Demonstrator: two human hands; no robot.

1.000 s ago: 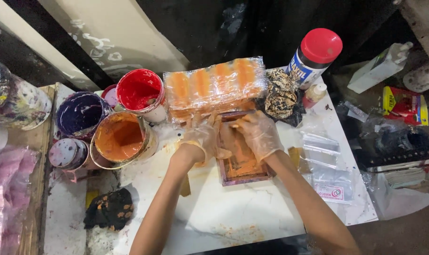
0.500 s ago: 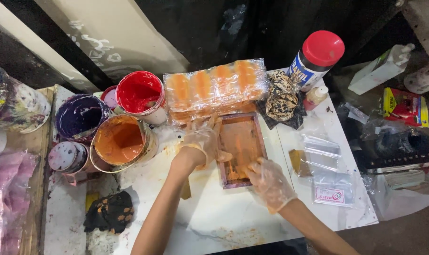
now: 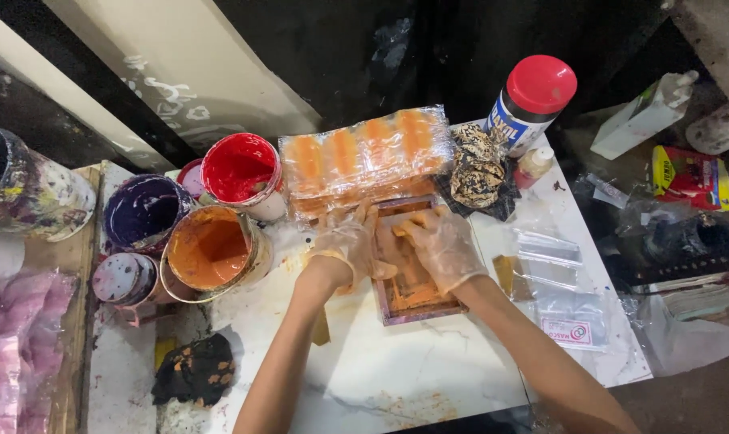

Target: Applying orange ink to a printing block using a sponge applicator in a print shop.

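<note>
- Nearest to me, the white marble-look table top [image 3: 396,378] carried orange speckles along its front edge, and a black rag [image 3: 194,371] spotted with orange lay at my left, kept close, I think, for wiping.
- Both my hands wore thin clear gloves, probably because the orange paint was wet and got on everything.
- My left hand [image 3: 350,245] rested on the left rim of the small wooden frame [image 3: 416,296], with the fingers curled over its edge; it pressed and gripped the frame so it would not slide on the smooth top.
- My right hand [image 3: 443,243] lay over the upper part of the frame with bent fingers, and something orange seemed to be under them. I could not tell if it truly grasped a tool or only pressed down.
- The frame lay flat in the middle of the table, its inside smeared with orange, just in front of the wrapped pieces.
- Beside my left forearm stood the open orange paint tub [image 3: 212,251], near enough for an easy reach; the purple tub [image 3: 143,210] and the red tub [image 3: 240,169] stood behind it, touching one another.
- At my right, several clear plastic bags [image 3: 559,289] lay flat, apart from the wet paint.
- Farther off, a stack of orange pieces in clear wrap [image 3: 364,153] was just behind the frame.
- Farthest, a jar with a red lid [image 3: 533,98] stood at the table's back corner, beside a spotted dark cloth [image 3: 475,169].
</note>
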